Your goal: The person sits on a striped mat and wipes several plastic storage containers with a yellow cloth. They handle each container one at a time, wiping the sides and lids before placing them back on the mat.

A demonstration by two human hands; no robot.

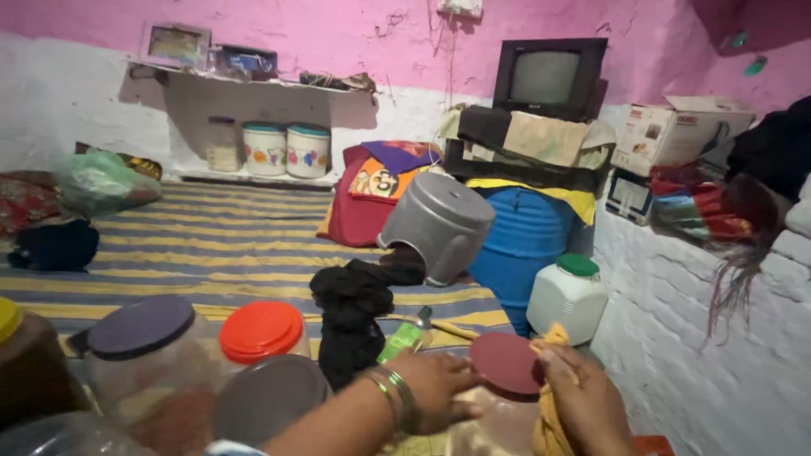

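Head view: hands (507,393) grip maroon-lidded jar (504,365), yellow cloth (549,414).

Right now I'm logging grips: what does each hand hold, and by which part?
The left hand steadies a clear jar by its shoulder, under the maroon lid. The right hand grips a yellow cloth against the lid's edge.
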